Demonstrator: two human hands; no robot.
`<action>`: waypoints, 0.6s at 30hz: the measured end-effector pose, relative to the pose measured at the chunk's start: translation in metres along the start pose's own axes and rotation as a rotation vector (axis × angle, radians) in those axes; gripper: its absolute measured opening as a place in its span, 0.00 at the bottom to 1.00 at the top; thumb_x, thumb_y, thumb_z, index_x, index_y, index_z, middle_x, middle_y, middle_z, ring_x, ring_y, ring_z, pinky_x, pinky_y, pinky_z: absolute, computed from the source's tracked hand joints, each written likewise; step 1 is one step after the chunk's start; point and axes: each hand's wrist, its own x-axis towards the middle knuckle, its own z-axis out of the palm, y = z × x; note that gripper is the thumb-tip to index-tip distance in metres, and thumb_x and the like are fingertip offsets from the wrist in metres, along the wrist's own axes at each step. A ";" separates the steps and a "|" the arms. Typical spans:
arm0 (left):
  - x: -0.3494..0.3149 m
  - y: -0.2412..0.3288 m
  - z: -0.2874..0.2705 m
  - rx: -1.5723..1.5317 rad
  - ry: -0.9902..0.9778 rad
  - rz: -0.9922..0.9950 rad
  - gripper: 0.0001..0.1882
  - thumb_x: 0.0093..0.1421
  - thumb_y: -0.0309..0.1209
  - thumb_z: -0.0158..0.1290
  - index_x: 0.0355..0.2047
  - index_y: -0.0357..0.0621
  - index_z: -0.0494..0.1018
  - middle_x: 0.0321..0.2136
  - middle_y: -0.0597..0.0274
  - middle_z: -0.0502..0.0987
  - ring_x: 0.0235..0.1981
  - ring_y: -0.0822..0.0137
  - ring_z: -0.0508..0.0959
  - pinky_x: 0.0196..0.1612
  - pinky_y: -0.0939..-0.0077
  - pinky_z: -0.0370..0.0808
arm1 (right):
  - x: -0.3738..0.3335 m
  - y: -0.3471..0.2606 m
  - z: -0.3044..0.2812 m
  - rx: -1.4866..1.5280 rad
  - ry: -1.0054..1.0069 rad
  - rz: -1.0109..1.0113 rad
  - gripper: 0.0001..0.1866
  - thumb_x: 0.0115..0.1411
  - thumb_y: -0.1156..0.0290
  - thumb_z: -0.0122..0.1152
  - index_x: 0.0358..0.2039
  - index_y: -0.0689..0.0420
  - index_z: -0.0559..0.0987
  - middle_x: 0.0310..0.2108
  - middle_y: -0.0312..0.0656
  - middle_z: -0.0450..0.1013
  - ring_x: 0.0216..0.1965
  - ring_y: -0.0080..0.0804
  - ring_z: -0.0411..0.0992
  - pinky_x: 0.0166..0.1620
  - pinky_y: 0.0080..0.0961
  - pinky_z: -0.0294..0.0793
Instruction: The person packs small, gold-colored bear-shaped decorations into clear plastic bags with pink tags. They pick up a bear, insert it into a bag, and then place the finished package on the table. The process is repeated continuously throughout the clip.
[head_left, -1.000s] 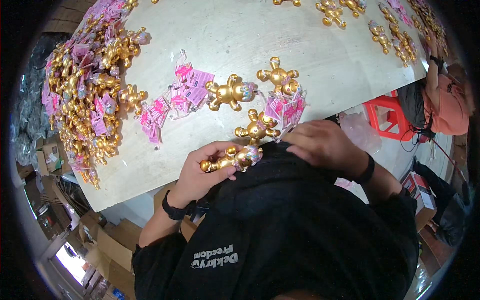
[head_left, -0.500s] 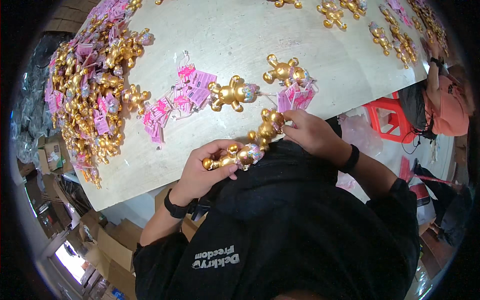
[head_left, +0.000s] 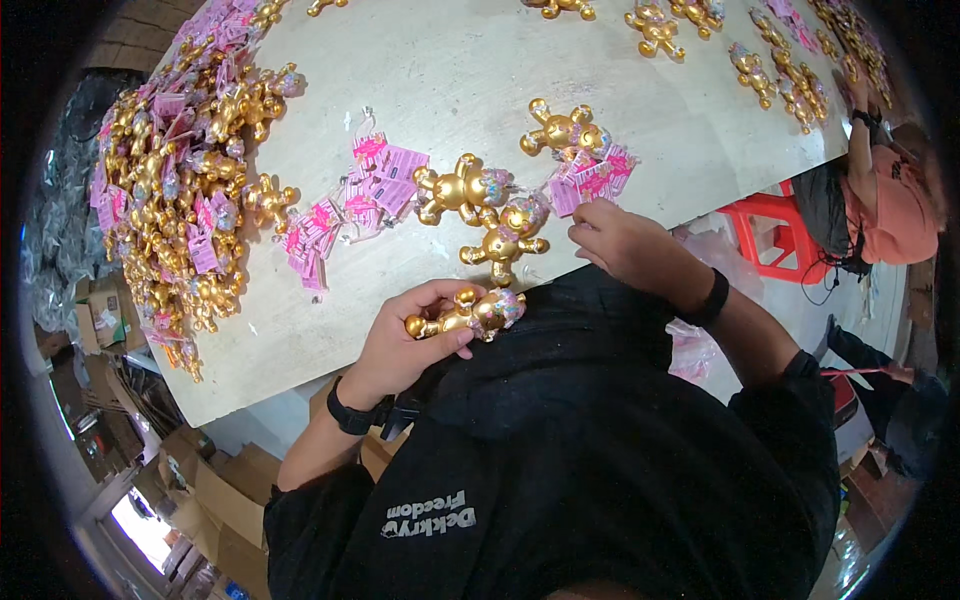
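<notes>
My left hand (head_left: 400, 330) is wrapped round a gold bear figurine (head_left: 468, 316) with a multicoloured, glittery head, held just over the table's near edge. My right hand (head_left: 635, 245) is at the same edge, fingers curled together right beside a cluster of pink tags (head_left: 592, 182). Whatever its fingertips hold, if anything, is hidden. Another gold bear (head_left: 503, 243) lies between my hands, touching a second bear (head_left: 460, 190) behind it. Beyond the pink tags rests a third bear (head_left: 565, 130). More pink tags (head_left: 375, 185) with strings lie to the left.
A large heap of gold bears and tags (head_left: 170, 190) covers the table's (head_left: 300, 350) left side. Several bears (head_left: 655, 30) lie far right. A co-worker's arm (head_left: 860, 95) reaches in there. A red stool (head_left: 775, 235) stands right; cardboard boxes (head_left: 215, 500) stand lower left.
My right hand has let go of a bear, now lying by the others, and moved slightly right, next to the pink tags. The tags have shifted and spread. My left hand stays put.
</notes>
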 end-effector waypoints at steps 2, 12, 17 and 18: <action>-0.001 0.000 0.000 -0.015 0.005 -0.001 0.23 0.65 0.21 0.58 0.61 0.36 0.71 0.49 0.59 0.79 0.43 0.74 0.79 0.43 0.78 0.84 | -0.001 0.002 -0.003 0.012 -0.071 0.025 0.13 0.58 0.77 0.62 0.44 0.61 0.76 0.48 0.49 0.71 0.51 0.46 0.73 0.53 0.36 0.76; 0.003 -0.004 0.003 -0.024 -0.008 0.010 0.23 0.66 0.20 0.57 0.61 0.35 0.71 0.48 0.59 0.79 0.43 0.74 0.79 0.44 0.78 0.83 | 0.000 0.001 -0.012 -0.042 -0.093 0.006 0.15 0.55 0.80 0.60 0.44 0.58 0.76 0.48 0.48 0.71 0.48 0.46 0.75 0.48 0.36 0.78; 0.002 0.001 0.005 -0.025 -0.013 0.023 0.22 0.66 0.20 0.57 0.60 0.35 0.70 0.47 0.58 0.79 0.43 0.74 0.79 0.44 0.77 0.83 | 0.004 -0.010 -0.013 0.223 0.164 0.030 0.05 0.61 0.77 0.60 0.38 0.58 0.75 0.40 0.44 0.73 0.39 0.37 0.76 0.40 0.33 0.78; 0.001 0.000 0.005 -0.028 -0.011 0.024 0.22 0.66 0.20 0.57 0.60 0.35 0.70 0.47 0.58 0.79 0.42 0.73 0.80 0.44 0.77 0.83 | 0.003 -0.012 -0.016 0.442 0.155 0.096 0.05 0.63 0.77 0.61 0.39 0.58 0.76 0.39 0.41 0.74 0.37 0.32 0.75 0.39 0.30 0.77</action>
